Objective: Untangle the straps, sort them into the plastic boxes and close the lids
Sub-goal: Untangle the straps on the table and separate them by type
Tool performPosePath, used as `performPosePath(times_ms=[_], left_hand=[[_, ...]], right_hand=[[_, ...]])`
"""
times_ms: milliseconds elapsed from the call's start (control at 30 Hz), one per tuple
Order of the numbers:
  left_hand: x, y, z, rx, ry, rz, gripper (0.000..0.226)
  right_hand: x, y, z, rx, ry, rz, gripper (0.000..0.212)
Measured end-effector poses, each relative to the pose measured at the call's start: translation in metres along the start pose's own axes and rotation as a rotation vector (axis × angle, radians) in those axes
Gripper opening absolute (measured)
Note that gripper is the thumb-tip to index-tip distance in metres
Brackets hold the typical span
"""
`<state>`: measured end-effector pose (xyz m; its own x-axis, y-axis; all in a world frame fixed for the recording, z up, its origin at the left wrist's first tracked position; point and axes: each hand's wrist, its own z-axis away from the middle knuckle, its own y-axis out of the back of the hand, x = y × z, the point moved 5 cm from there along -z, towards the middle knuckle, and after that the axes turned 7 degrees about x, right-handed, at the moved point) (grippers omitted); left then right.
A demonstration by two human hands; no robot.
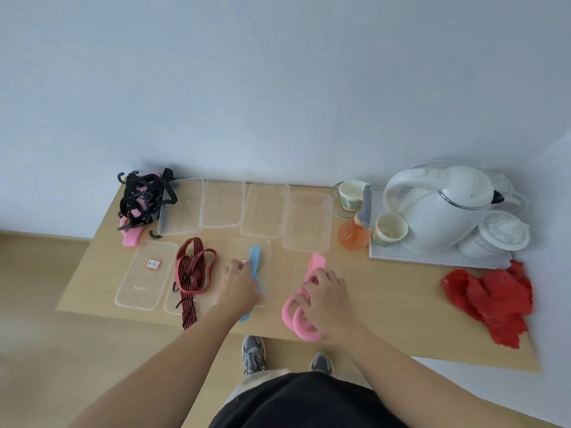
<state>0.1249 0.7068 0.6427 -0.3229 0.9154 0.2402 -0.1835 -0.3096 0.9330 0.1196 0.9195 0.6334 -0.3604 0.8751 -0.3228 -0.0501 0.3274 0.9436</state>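
My left hand (239,284) lies on a blue strap (255,261) that runs across a clear box (265,247) at the table's middle front. My right hand (324,299) grips a pink looped strap (301,322) over another clear box (338,271); its free end (316,264) points away from me. A red-and-black bungee strap (193,270) lies in a box left of my left hand. At the back left sits a tangle of black straps (145,199) mixed with a pink one (131,237). Several clear lids (264,211) line the back.
An empty clear box with a red label (145,273) sits at the front left. On the right stand a tray (432,257) with a white kettle (441,208), paper cups, an orange bottle (353,234), and crumpled red plastic (491,299). The wall is close behind.
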Motion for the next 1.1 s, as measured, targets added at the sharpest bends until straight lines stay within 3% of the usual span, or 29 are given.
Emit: performPosePath(times_ms=[167, 300, 400, 467, 567, 667, 800, 900, 1033, 1100], left_hand=[[0.003, 0.018, 0.009, -0.061, 0.092, 0.184, 0.025], [-0.002, 0.049, 0.023, -0.093, 0.071, 0.181, 0.052], [-0.023, 0.077, 0.029, -0.094, 0.073, 0.188, 0.045], [-0.045, 0.098, 0.031, -0.066, 0.082, 0.181, 0.029], [-0.091, 0.128, 0.022, 0.034, 0.126, 0.108, 0.026], [-0.151, 0.144, -0.006, 0.075, 0.212, 0.084, 0.021], [-0.223, 0.153, -0.053, 0.166, 0.395, 0.219, 0.045], [-0.262, 0.138, -0.085, 0.177, 0.517, 0.412, 0.057], [-0.297, 0.117, -0.108, 0.150, 0.547, 0.501, 0.017], [-0.306, 0.119, -0.112, 0.121, 0.513, 0.543, 0.026]], right_hand=[[-0.003, 0.010, -0.018, -0.109, 0.049, 0.010, 0.021], [-0.007, 0.022, -0.033, -0.072, 0.040, -0.140, 0.021], [-0.026, 0.027, -0.048, -0.108, 0.067, -0.200, 0.016], [-0.052, 0.029, -0.064, -0.119, 0.116, -0.241, 0.018], [-0.106, 0.026, -0.090, -0.173, 0.268, -0.265, 0.010], [-0.169, 0.021, -0.115, -0.189, 0.402, -0.231, 0.021], [-0.250, 0.002, -0.150, -0.183, 0.491, -0.224, 0.027], [-0.304, -0.021, -0.177, -0.198, 0.462, -0.196, 0.026], [-0.358, -0.055, -0.213, -0.226, 0.365, -0.203, 0.024], [-0.373, -0.072, -0.229, -0.262, 0.299, -0.174, 0.023]])
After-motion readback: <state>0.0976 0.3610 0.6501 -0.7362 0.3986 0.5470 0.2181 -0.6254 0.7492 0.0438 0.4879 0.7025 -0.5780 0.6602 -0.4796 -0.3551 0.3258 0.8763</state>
